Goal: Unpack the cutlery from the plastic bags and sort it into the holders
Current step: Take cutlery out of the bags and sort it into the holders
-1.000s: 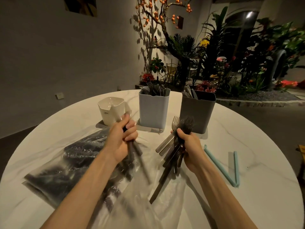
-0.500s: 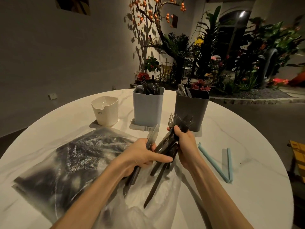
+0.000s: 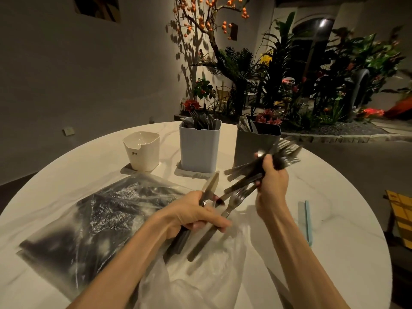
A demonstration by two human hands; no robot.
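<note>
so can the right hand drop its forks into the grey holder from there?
Probably yes. The right hand grips the fork bundle just in front of the grey holder; nothing lies between, though knives already stand inside.

This looks like a restaurant or café dining room with an indoor garden, dimly lit by warm light. A round marble-look bench [image 3: 334, 197] stands beside a raised bed [image 3: 323, 136] edged with stone and filled with gravel, palms [image 3: 238, 61], broad-leaved plants [image 3: 365, 56] and red flowers [image 3: 268, 115]. A bare tree [image 3: 200, 21] hung with orange fruit throws shadows on a plain grey wall [image 3: 78, 81], where a picture [image 3: 98, 6] hangs. An arched opening [image 3: 312, 41] shows behind the greenery. On the bench stand three cutlery holders [image 3: 199, 150], two loaded with many pieces, and bulk bags [image 3: 93, 224] of cutlery, which suits catering rather than a household.
</note>
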